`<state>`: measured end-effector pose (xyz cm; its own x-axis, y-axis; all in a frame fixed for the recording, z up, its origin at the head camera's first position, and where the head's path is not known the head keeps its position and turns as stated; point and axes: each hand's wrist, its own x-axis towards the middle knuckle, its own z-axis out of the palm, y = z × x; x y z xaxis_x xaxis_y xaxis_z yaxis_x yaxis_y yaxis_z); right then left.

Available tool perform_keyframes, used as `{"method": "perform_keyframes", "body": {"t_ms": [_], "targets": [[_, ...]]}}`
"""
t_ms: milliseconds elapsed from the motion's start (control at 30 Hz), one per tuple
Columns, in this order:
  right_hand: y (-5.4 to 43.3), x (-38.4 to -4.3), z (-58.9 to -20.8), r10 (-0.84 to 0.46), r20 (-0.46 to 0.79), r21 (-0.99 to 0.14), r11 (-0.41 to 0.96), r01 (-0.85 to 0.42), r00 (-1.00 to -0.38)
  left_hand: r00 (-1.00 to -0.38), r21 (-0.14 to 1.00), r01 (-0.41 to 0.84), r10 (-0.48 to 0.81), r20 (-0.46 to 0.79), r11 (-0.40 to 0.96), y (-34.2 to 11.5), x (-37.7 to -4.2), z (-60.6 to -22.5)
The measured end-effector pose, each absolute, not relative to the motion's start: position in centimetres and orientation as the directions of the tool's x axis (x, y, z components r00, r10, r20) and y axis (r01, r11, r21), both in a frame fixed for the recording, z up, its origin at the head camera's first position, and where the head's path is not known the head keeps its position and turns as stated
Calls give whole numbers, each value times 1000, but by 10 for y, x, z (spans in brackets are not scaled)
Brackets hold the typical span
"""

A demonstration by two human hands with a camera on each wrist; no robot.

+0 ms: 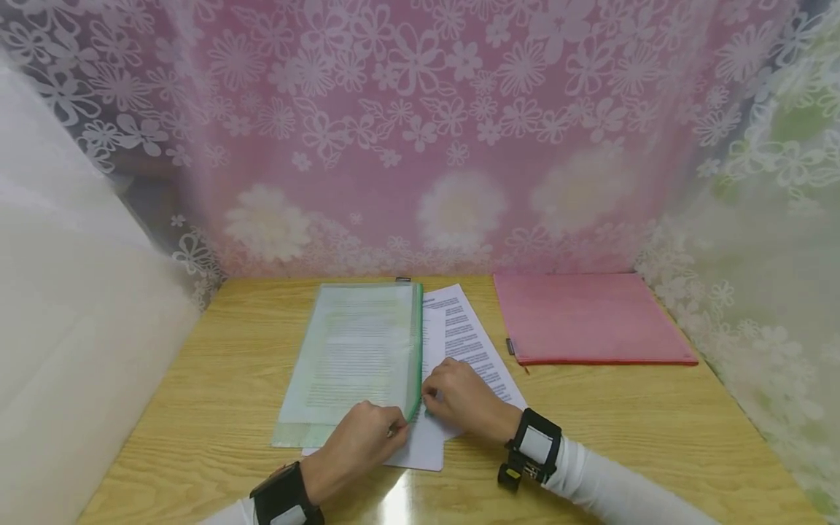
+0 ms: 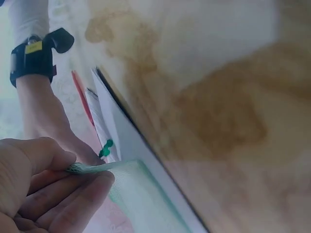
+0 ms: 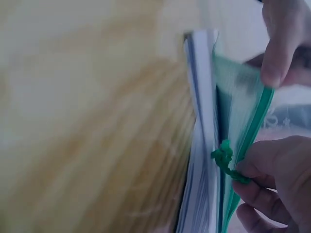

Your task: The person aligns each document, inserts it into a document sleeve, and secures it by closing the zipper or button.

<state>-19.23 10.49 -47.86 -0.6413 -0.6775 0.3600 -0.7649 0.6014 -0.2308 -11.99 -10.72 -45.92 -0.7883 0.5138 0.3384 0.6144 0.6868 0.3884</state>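
Note:
A translucent green mesh zipper pouch (image 1: 357, 364) with printed sheets inside lies left of the middle of the table, its near right corner lifted. My left hand (image 1: 367, 437) pinches that corner between thumb and fingers. Along the raised edge runs the green zipper (image 3: 261, 114). My right hand (image 1: 462, 394) pinches a knotted green pull cord (image 3: 223, 154) at the zipper, a little farther along the edge. Printed papers (image 1: 475, 343) lie partly under the pouch and stick out to its right and front. How far the zipper is drawn is hard to tell.
A pink zipper pouch (image 1: 590, 321) lies flat at the right rear of the wooden table (image 1: 216, 408). Behind the table hangs a pink flowered curtain (image 1: 420, 146), and pale sheeting (image 1: 79, 306) closes in both sides.

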Motion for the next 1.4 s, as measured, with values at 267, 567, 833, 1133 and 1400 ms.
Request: {"method": "perform_keyframes", "body": {"t_ms": [267,567,833,1133,1400], "targets": [[116,-209,-483,-634,366,-234,646,-727,-681,-766,401,643,533,360,653,-108,-118,-463],[123,-221,-483,-586,356,-237,697,-677,-728,-764,422,645,532,364,637,-107,-115,-462],[128,-226,-482,-566,339,-254,713,-653,-751,-783,441,623,511,355,647,-108,-114,-462],[134,-234,-484,-535,357,-252,734,-631,-765,-786,475,617,528,322,628,-108,-111,-463],[138,-244,-484,-524,361,-254,741,-622,-771,-785,463,617,535,311,637,-109,-110,-462]]}}
